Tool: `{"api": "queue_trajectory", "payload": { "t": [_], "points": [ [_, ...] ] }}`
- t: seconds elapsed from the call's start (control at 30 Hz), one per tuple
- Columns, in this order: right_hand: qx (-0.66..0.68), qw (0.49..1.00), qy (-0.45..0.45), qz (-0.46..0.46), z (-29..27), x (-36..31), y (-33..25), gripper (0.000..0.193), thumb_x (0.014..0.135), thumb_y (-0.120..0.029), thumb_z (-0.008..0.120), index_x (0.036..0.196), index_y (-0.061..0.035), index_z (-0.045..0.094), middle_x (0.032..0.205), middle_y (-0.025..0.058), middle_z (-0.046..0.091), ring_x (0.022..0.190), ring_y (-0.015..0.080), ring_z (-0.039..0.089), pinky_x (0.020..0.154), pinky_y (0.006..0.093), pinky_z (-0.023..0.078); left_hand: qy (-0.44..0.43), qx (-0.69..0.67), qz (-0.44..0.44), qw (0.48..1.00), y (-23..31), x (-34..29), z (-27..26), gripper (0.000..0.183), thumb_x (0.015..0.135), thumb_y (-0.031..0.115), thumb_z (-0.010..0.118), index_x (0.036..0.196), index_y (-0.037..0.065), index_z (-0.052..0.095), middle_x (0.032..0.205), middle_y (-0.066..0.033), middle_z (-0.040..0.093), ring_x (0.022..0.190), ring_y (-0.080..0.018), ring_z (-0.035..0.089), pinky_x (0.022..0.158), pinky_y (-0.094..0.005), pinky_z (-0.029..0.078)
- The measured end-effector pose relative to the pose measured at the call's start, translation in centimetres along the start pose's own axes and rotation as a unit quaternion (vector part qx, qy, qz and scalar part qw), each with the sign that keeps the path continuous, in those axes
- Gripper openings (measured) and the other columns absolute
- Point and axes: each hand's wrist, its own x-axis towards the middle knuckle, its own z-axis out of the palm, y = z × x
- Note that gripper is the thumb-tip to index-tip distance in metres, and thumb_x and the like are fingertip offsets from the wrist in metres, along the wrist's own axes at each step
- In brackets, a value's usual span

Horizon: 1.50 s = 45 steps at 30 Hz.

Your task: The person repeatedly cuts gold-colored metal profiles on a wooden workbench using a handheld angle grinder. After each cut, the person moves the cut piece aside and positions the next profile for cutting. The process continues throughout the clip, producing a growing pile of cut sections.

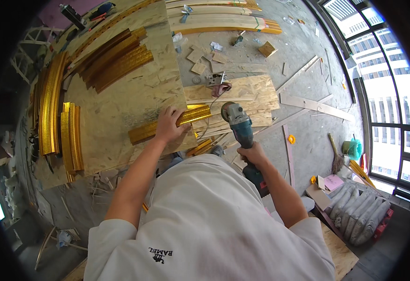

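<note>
My left hand [170, 125] is closed over a gold patterned moulding strip [141, 134], pressing it to the chipboard worktop [116, 107]. The strip's right end sticks out past the worktop's edge. In my right hand [254, 154] is a teal cordless angle grinder [242, 132], gripped by its body. Its round disc is at the far end, just right of the strip's end; a small gap shows between them. More gold mouldings [50, 107] lie at the worktop's left, and a stack of gold strips [123, 65] lies farther back.
Beyond the worktop, a power saw [220, 86] sits on chipboard sheets [256, 89] on the floor. Wood offcuts [195, 56] and long planks [315, 105] are scattered around. Bundled strips [223, 23] lie at the back. A broom [335, 157], green bucket [353, 149] and grey sacks [362, 210] stand right, near windows.
</note>
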Motion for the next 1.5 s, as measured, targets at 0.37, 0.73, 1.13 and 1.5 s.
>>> {"api": "queue_trajectory", "payload": {
  "t": [0.37, 0.73, 1.13, 1.5],
  "points": [
    [-0.096, 0.995, -0.027, -0.001, -0.8, 0.2, -4.1, 0.027, 0.075, -0.021, 0.078, 0.081, 0.0019, 0.063, 0.064, 0.0073, 0.063, 0.052, 0.0149, 0.061, 0.049, 0.0313, 0.049, 0.036, -0.005, 0.009, 0.999, 0.1, -0.4, 0.1, 0.054, 0.080, 0.048, 0.072, 0.119, 0.011, 0.066, 0.108, -0.0086, 0.059, 0.102, -0.0318, 0.058, 0.090, -0.0442, 0.044],
    [-0.100, 0.993, -0.055, 0.015, -1.0, 0.7, -4.7, 0.027, 0.074, -0.018, 0.076, 0.086, 0.0033, 0.064, 0.063, 0.0073, 0.063, 0.053, 0.0153, 0.062, 0.050, 0.0311, 0.050, -0.010, -0.037, -0.005, 0.999, 0.3, -0.7, -0.4, 0.054, 0.081, 0.048, 0.071, 0.117, 0.008, 0.065, 0.113, -0.0122, 0.058, 0.106, -0.0354, 0.055, 0.095, -0.0463, 0.043],
    [-0.115, 0.991, -0.065, 0.002, -1.1, 0.7, -4.3, 0.028, 0.075, -0.020, 0.076, 0.088, 0.0028, 0.064, 0.064, 0.0069, 0.063, 0.053, 0.0153, 0.062, 0.051, 0.0314, 0.050, -0.008, -0.043, 0.004, 0.999, 0.2, -0.5, -0.5, 0.055, 0.080, 0.050, 0.069, 0.114, 0.007, 0.066, 0.111, -0.0125, 0.059, 0.103, -0.0362, 0.056, 0.092, -0.0461, 0.044],
    [-0.133, 0.988, -0.074, 0.001, -1.3, 0.6, -4.5, 0.028, 0.074, -0.019, 0.075, 0.088, 0.0029, 0.064, 0.063, 0.0068, 0.063, 0.053, 0.0145, 0.062, 0.050, 0.0312, 0.050, -0.009, -0.042, 0.008, 0.999, 0.1, -0.5, -0.6, 0.056, 0.081, 0.051, 0.068, 0.115, 0.006, 0.066, 0.111, -0.0109, 0.060, 0.104, -0.0342, 0.055, 0.094, -0.0456, 0.044]
  ]
}}
